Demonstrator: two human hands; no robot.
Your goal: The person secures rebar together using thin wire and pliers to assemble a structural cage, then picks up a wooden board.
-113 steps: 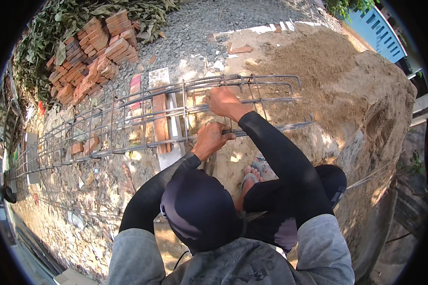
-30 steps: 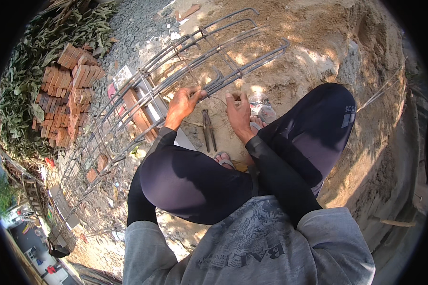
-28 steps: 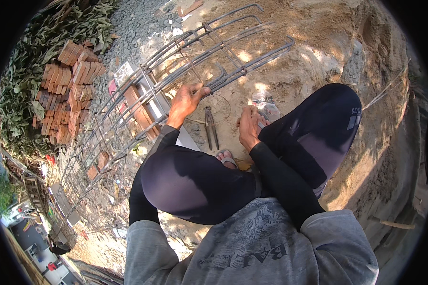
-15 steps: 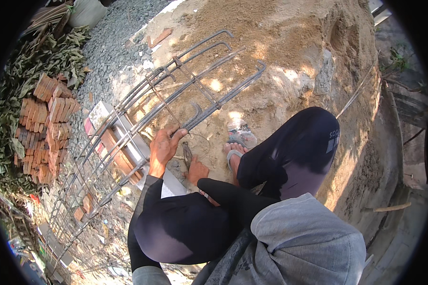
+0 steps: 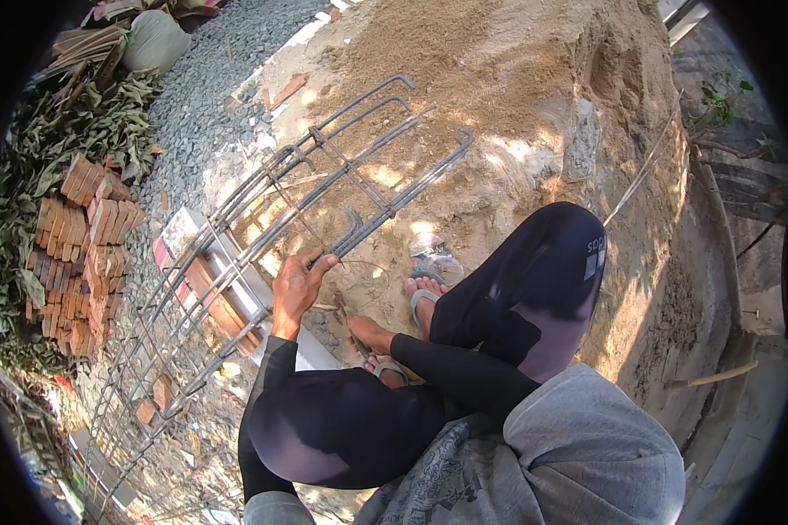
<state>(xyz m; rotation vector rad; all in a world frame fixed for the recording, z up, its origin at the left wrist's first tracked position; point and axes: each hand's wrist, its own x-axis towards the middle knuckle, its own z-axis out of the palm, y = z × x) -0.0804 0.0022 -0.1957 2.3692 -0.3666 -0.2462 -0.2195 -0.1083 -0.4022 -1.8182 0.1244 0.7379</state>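
Rebar cage [image 5: 390, 211] spans sandy ground [image 5: 468, 44]; left hand [image 5: 296, 286] pinches its near edge. Right hand [image 5: 372, 335] is at pincers [image 5: 341, 304] beside it; whether that grip has closed, I cannot tell. I judge step: tool pickup; next calls for firm hold.
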